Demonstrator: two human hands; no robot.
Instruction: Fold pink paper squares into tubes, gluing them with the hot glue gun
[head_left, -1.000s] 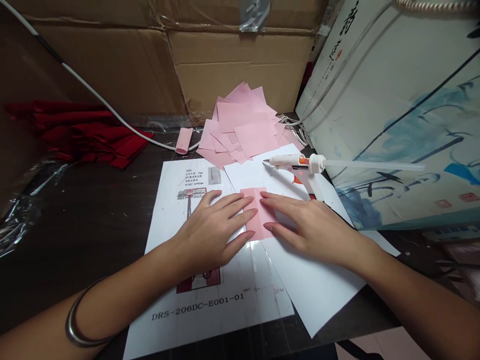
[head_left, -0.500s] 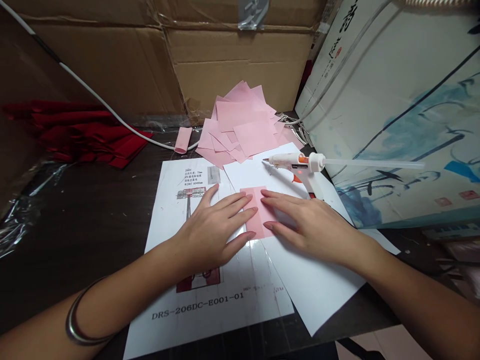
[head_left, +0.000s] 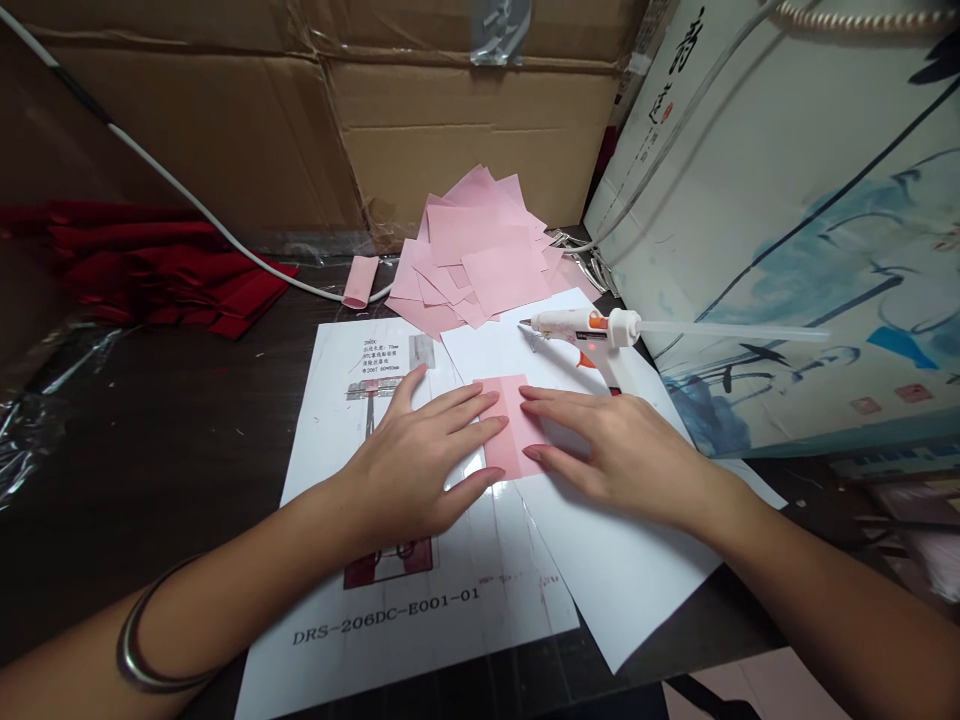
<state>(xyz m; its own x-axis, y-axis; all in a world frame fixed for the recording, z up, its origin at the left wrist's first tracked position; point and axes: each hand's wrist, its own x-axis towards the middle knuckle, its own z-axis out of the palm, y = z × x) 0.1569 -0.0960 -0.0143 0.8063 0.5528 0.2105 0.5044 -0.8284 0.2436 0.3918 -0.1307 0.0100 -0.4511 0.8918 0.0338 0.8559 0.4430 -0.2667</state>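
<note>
A small pink fabric or paper piece (head_left: pixel 513 425) lies on the white sheets, with a lengthwise crease or overlap down its middle. My left hand (head_left: pixel 424 450) rests flat across its left side, fingers stretched out and spread. From the right, my right hand (head_left: pixel 611 440) touches the piece with its fingertips, fingers extended. Just beyond my right hand lies a white hot glue gun (head_left: pixel 581 325), a clear glue stick (head_left: pixel 735 330) reaching out of its back. Under my left hand is a printed sheet (head_left: pixel 330 560) with a drawing and lettering; a blank white sheet (head_left: pixel 600 570) overlaps it.
A pile of pink squares (head_left: pixel 487 240) lies at the back, beside a rolled pink tube (head_left: pixel 361 282). Red folded pieces (head_left: pixel 172 260) are stacked at left. A white cable (head_left: pixel 225 232) crosses the back. Cardboard (head_left: pixel 465 130) and a painted white box (head_left: pixel 810 230) wall the table.
The whole view has shifted slightly. Both hands stay nearly in the same place on the pink piece.
</note>
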